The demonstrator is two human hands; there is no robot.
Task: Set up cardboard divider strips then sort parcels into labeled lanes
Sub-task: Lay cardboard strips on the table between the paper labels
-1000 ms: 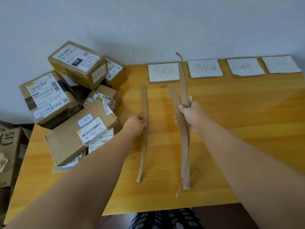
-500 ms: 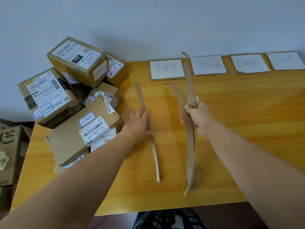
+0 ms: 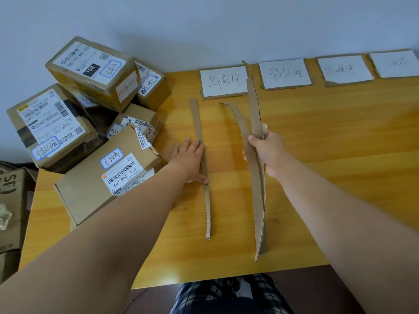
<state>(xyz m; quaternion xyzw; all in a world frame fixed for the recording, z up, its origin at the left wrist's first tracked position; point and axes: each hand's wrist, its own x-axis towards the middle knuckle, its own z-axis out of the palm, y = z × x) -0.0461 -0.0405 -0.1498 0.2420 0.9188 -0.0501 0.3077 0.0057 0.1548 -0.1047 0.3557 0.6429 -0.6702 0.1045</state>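
Observation:
One thin cardboard strip [image 3: 207,207] lies flat on the wooden table [image 3: 328,155], running from near the leftmost label toward the front edge. My left hand [image 3: 191,160] presses on it with straight fingers. My right hand [image 3: 265,152] grips two more cardboard strips [image 3: 255,114], held a little above the table, one curved and one straighter. Several white handwritten label cards [image 3: 224,81] line the table's far edge by the wall. A heap of brown parcels [image 3: 95,141] with shipping labels fills the table's left side.
More cardboard boxes [image 3: 11,200] stand on the floor left of the table. The wall runs just behind the label cards. The front edge of the table lies near my checked trousers [image 3: 226,295].
My left hand has laid its strip flat on the table and opened over it, pressing it down. The right hand's two strips have shifted slightly right.

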